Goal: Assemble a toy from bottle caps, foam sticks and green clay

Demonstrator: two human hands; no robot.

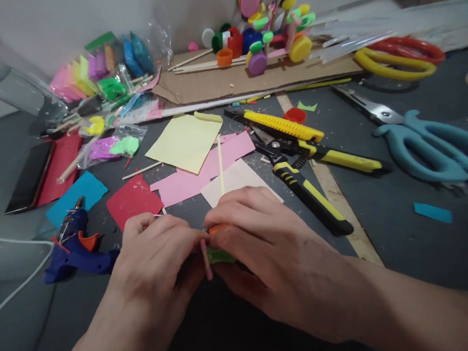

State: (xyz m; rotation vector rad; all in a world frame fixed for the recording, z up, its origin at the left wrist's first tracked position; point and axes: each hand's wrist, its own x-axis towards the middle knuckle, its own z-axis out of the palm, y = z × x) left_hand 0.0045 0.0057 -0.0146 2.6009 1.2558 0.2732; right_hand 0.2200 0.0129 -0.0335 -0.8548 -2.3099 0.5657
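Observation:
My left hand (pixel 158 261) is closed, its fingers bent around something mostly hidden. By its thumb, a short thin stick (pixel 206 259) with a pink tip points down toward me. My right hand (pixel 261 247) meets it from the other side, fingers closed on a small orange-and-green piece (pixel 221 256); its orange part shows under the index finger. The hands nearly touch, and most of what lies between them is out of sight. Just beyond the fingers are a cream paper sheet (pixel 241 180), pink paper strips (pixel 189 185) and a red paper square (pixel 134 200).
A blue glue gun (pixel 78 255) with a white cord lies left. Wire strippers (pixel 309 191), a yellow utility knife (pixel 283 124) and teal scissors (pixel 429 141) lie right. Behind, cardboard (pixel 208 85) bears colourful caps and sticks; bagged clay (pixel 78 79) sits back left.

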